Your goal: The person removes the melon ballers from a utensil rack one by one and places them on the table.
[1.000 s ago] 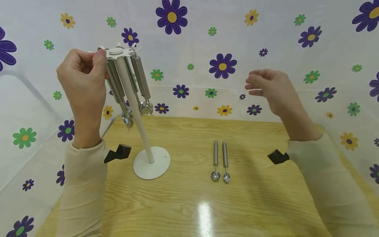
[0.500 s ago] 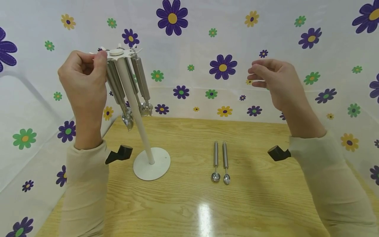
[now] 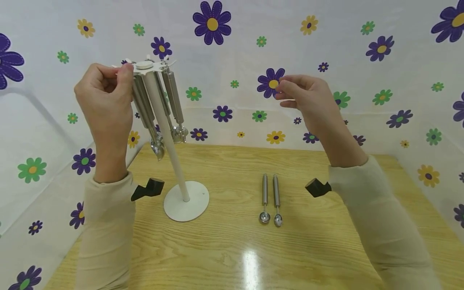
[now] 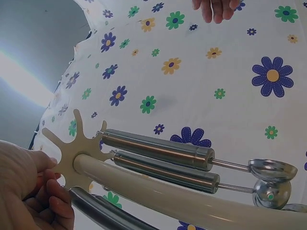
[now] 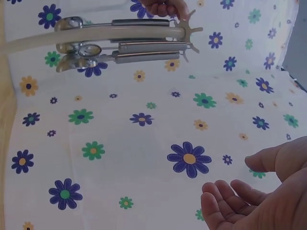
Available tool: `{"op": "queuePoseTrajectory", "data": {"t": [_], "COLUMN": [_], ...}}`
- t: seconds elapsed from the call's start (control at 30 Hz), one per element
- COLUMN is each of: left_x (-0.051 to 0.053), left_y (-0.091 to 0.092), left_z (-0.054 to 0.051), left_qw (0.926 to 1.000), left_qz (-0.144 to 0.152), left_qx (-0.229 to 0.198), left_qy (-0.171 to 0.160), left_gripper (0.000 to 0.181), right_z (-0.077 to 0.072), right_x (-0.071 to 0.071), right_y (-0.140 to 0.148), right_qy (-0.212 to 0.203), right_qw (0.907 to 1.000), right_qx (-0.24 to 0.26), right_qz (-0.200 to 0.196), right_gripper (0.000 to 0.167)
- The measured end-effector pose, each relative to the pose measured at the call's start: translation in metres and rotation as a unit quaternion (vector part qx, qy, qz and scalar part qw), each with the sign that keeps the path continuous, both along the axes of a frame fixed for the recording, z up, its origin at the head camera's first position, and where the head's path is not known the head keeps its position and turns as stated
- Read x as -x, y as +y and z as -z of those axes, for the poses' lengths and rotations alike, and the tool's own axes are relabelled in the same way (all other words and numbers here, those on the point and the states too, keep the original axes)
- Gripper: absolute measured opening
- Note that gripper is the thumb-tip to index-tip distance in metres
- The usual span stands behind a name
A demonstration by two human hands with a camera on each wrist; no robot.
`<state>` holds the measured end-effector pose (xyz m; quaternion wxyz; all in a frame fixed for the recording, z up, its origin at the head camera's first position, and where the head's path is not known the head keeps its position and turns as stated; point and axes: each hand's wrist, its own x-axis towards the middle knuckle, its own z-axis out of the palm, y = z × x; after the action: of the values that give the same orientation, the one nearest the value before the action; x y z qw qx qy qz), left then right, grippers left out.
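In the head view a white utensil stand [image 3: 173,158] rises at the left, its pole looking tilted. Thumb and fingers of my left hand [image 3: 103,96] pinch the edge of its hooked top plate [image 4: 74,167]. Several steel scoops with thick handles [image 3: 175,96] hang from the hooks; round bowls [image 4: 273,170] show at their lower ends. My right hand [image 3: 309,100] is raised in the air to the right of the stand, fingers loosely bent, holding nothing. Two more lie side by side on the table: a round-headed scoop [image 3: 265,191] and an oval-headed one [image 3: 276,193].
The wooden table [image 3: 224,249] carries the stand's round white base [image 3: 197,203] at left centre. A flower-printed cloth [image 3: 232,60] surrounds the table behind and at the sides. Both sleeves bear a small black wrist mount [image 3: 149,187].
My right hand shifts slightly up and right, then moves left toward the stand. My left hand keeps its hold on the top plate. The two scoops on the table stay put.
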<state>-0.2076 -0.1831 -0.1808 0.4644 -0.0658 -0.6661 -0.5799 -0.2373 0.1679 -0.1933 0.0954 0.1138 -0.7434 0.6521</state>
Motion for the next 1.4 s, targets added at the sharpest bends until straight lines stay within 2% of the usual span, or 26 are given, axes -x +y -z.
{"op": "queuePoseTrajectory", "data": {"t": [0.17,0.37,0.67,0.87,1.0,1.4], "left_x": [-0.002,-0.002,-0.002,-0.001,-0.002,-0.001], "left_y": [0.001,0.002,0.001,0.001,0.001,0.0], "left_z": [-0.002,-0.001,-0.001,0.0,0.0,0.001], "left_qw": [1.0,0.9998,0.9999,0.9998,0.9998,0.9998], "left_qz": [-0.001,0.009,0.003,0.006,0.006,0.005], "left_qx": [-0.008,-0.016,-0.014,-0.016,-0.017,-0.016], "left_qy": [0.003,0.003,0.001,0.002,0.004,0.005], "left_gripper": [0.017,0.015,0.015,0.015,0.015,0.014], "right_z": [-0.001,-0.001,-0.001,0.004,0.006,0.006], "right_x": [0.004,0.007,0.01,0.008,0.009,0.009], "right_y": [-0.027,-0.06,-0.105,-0.135,-0.152,-0.181], "right_qy": [-0.003,0.004,0.019,0.025,0.027,0.036], "right_qw": [0.9992,0.9976,0.9915,0.9905,0.9888,0.9849], "right_qx": [0.025,0.026,0.047,0.025,0.036,0.04], "right_qz": [-0.032,-0.064,-0.119,-0.133,-0.142,-0.165], "right_gripper": [0.036,0.034,0.032,0.033,0.032,0.033]}}
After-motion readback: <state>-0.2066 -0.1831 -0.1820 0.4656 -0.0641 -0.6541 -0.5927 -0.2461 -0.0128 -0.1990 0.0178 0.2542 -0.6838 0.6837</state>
